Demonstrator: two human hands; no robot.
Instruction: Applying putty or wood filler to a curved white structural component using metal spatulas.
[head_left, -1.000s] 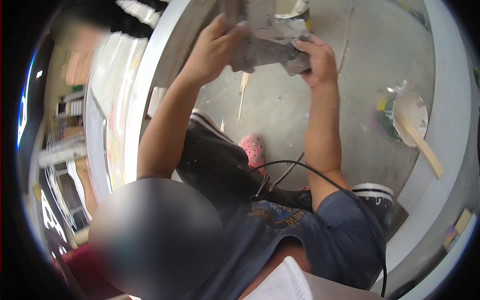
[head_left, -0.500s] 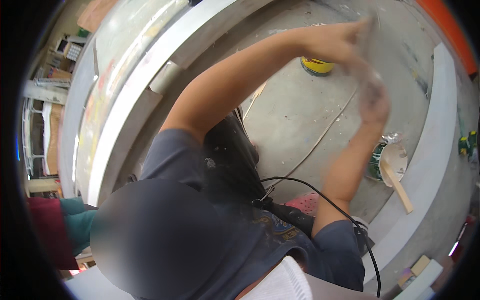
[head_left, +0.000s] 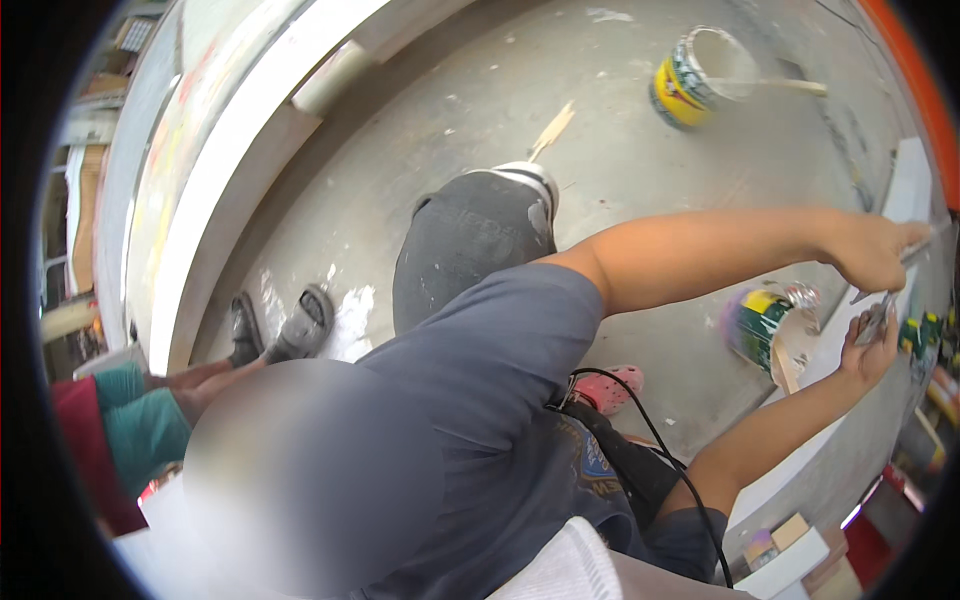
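Both my arms reach to the right, with the hands close together near the white beam [head_left: 908, 185]. My left hand [head_left: 872, 255] is closed on a thin, flat grey blade [head_left: 922, 245], its kind hard to make out. Just below it, my right hand [head_left: 872, 358] grips a small grey scraper [head_left: 872, 322] from underneath, palm up. The two tools are nearly touching. Nearest to the hands on the floor side is a tilted green-and-yellow can [head_left: 758, 318] with a wooden stick [head_left: 786, 368] at its pale, smeared mouth.
Another can [head_left: 682, 88], yellow-labelled, stands farther off with a stick [head_left: 790, 87] across its rim. A splintered wood piece [head_left: 553, 128] and a pink clog [head_left: 610, 388] are on the floor. At the left stands another person in teal shorts [head_left: 145, 418]. A long white panel [head_left: 225, 190] curves along the left.
My hands have swung right and nearer, from above the floor to beside the white beam. The view has shifted, bringing the whole yellow-labelled can and the other person's feet into sight.
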